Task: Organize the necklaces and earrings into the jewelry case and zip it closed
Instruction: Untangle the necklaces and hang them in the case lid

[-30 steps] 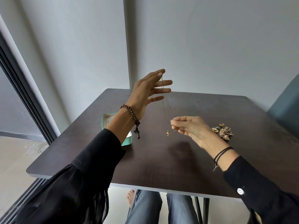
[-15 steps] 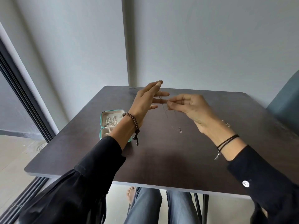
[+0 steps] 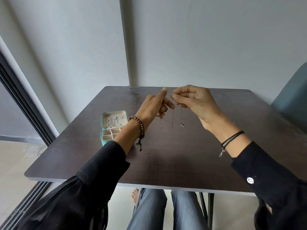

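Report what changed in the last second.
The right hand rose from near the table to the left hand and pinched the necklace beside it. The left hand's spread fingers curled onto the chain, which now hangs from both hands. The open case stayed where it was on the table.

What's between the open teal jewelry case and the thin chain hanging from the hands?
Head view: the wrist of the left hand, wearing a bead bracelet, crosses above the table, overlapping the jewelry case; nothing else shows before the chain.
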{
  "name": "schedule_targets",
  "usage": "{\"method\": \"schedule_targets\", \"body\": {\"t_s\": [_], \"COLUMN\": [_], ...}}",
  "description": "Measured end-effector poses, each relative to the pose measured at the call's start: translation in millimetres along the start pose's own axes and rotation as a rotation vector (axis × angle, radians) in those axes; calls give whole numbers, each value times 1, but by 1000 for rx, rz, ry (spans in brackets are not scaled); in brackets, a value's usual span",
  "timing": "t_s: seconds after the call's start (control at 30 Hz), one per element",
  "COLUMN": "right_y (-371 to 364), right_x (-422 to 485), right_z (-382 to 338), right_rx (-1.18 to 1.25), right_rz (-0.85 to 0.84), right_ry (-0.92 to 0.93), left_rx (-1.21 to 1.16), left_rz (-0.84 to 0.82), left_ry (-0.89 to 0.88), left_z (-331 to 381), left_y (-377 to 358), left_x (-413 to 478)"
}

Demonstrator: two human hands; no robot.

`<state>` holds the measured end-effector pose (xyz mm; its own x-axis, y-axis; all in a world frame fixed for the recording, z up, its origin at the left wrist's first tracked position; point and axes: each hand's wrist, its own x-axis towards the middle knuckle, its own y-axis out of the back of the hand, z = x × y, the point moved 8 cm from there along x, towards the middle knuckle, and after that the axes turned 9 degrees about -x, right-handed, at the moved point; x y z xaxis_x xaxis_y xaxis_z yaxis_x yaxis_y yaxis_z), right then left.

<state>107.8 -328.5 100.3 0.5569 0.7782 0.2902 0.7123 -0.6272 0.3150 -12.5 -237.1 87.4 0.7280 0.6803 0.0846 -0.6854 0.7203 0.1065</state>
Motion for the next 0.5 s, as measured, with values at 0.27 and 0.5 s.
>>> {"method": "schedule_targets", "body": {"t_s": [0.27, 0.5], "right_y": [-11, -16], "right_x": [-3, -4], "right_z": [17, 24], "right_rx": [192, 252], "right_rz": [-96, -139], "right_ry": [-105, -147], "left_rx": [-129, -186], "left_rz": [-41, -24], "left_ry": [29, 21], "left_z": [-2, -4], "left_y": [-2, 2], "left_x": [3, 6]}}
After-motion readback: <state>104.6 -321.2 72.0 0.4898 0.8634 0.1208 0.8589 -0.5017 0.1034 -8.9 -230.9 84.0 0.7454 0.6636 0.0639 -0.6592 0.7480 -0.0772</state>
